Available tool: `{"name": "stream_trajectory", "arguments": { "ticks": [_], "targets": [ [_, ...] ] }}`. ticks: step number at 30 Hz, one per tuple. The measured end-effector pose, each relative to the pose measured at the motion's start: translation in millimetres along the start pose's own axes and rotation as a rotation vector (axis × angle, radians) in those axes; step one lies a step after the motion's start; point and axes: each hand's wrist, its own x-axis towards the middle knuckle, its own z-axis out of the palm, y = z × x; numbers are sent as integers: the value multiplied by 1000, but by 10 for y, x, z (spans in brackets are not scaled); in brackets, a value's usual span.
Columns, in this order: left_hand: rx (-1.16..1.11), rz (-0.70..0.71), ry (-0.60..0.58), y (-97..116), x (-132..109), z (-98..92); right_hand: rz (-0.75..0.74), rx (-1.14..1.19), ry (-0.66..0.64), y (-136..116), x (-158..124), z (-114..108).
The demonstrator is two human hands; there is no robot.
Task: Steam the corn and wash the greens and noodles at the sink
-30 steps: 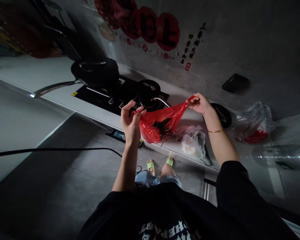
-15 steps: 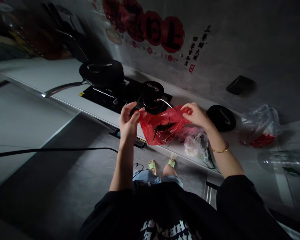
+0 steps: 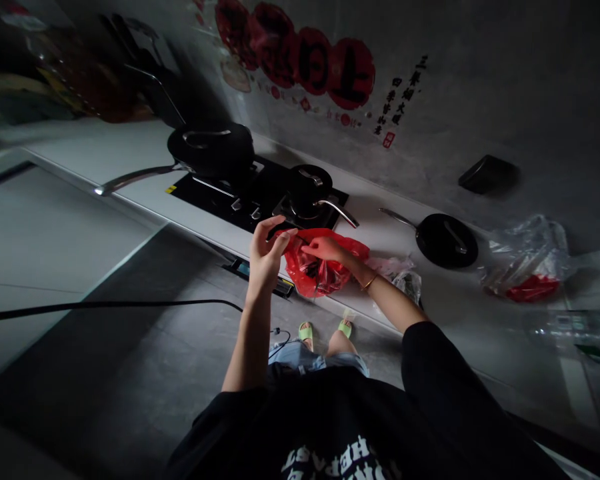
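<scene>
A dim kitchen. One grey wall (image 3: 505, 100) fills the upper right of the frame, bearing four overlapping red discs with dark characters. Grey floor (image 3: 160, 333) lies lower left. One white counter (image 3: 370, 200) slants from upper left to right. One black hob (image 3: 207, 200) sits on it, left of centre. Three black lidded pans: a large one (image 3: 225, 153) and a smaller one (image 3: 305, 187) on the hob, another (image 3: 447, 243) on the counter at right. One red plastic bag (image 3: 320, 287), dark contents showing, is mid-frame at the counter's front edge. Two clear bags: one (image 3: 540, 250) far right, one (image 3: 409, 281) just beside the red. Two hands: the left (image 3: 264, 259) pinches the red bag's rim, index finger raised; the right (image 3: 327, 249) reaches into its mouth, its grip impossible to tell.
</scene>
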Motion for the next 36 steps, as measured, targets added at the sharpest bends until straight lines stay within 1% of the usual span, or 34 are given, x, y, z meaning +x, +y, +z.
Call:
{"name": "stream_trajectory", "arguments": {
  "ticks": [1,3,5,6,7,9,11,12,13,14,16,18,19,20,22,24,25,27,29,30,31,33,36],
  "targets": [
    [24,-1,14,2,5,-53,19,0,76,-3,16,-103],
    [54,-24,41,-4,22,-190,53,56,200,13,-33,-390],
    [49,-33,76,-25,48,-315,28,264,209,21,-191,-761],
    [42,-19,103,-42,65,-357,3,415,208,14,-300,-967],
    [41,10,138,-62,86,-382,-26,559,241,-1,-421,-1178],
    [70,105,223,-103,142,-382,-68,777,385,-45,-666,-1579],
    [147,223,277,-136,202,-334,-62,956,564,-89,-872,-1893],
    [207,281,272,-149,225,-298,-51,1001,640,-105,-950,-2000],
    [286,331,235,-164,238,-255,-41,1018,692,-115,-1009,-2068],
    [382,371,165,-185,238,-204,-35,1007,718,-120,-1048,-2100],
    [588,417,-43,-253,191,-77,-40,947,691,-121,-1081,-2069],
    [732,428,-260,-356,95,67,-55,913,612,-128,-1081,-1950],
    [758,423,-337,-405,42,136,-59,908,563,-143,-1081,-1871],
    [754,415,-384,-440,-8,198,-58,908,500,-170,-1083,-1784],
    [677,397,-399,-428,-82,290,-46,906,347,-276,-1095,-1596],
    [543,403,-366,-272,-122,353,-52,909,207,-467,-1111,-1399],
    [469,417,-362,-146,-136,385,-71,917,164,-593,-1120,-1303],
    [333,463,-372,154,-173,470,-132,957,135,-885,-1153,-1132],
    [208,514,-395,444,-237,587,-192,1007,108,-1179,-1244,-1017],
    [155,547,-372,567,-279,651,-233,1016,96,-1305,-1325,-987],
    [128,583,-350,672,-326,714,-278,1000,105,-1410,-1430,-976],
    [155,660,-337,830,-431,838,-363,945,186,-1548,-1711,-995],
    [266,778,-437,975,-618,1029,-438,902,368,-1597,-2229,-1048]
  ]
}}
